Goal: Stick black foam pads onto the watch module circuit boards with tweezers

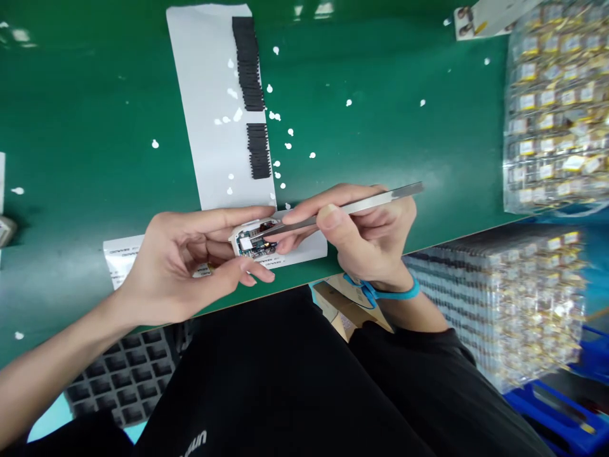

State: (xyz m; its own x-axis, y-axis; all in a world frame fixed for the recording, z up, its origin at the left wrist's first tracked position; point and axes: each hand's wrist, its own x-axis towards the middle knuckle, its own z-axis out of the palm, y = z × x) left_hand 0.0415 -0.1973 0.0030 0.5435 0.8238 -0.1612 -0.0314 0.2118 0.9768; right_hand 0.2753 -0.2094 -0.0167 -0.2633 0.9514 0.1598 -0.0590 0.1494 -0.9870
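Note:
A small white-cased device (257, 242) with its circuit board exposed is held between the thumb and fingers of my left hand (190, 260). My right hand (368, 235) grips metal tweezers (371, 203) in a pinch, the back end pointing up to the right. The tweezers' tips reach over the board, beside a white square part on it; whether they hold anything is too small to tell. Beneath the device, a printed white strip (307, 252) lies near the table's front edge.
A white sheet (209, 127) carries rows of black strips (248, 63). Small white stickers dot the green table (380, 139). Clear trays of parts (554, 127) lie at right, with more stacked trays (514, 311) below. A black compartment tray (126, 377) sits lower left.

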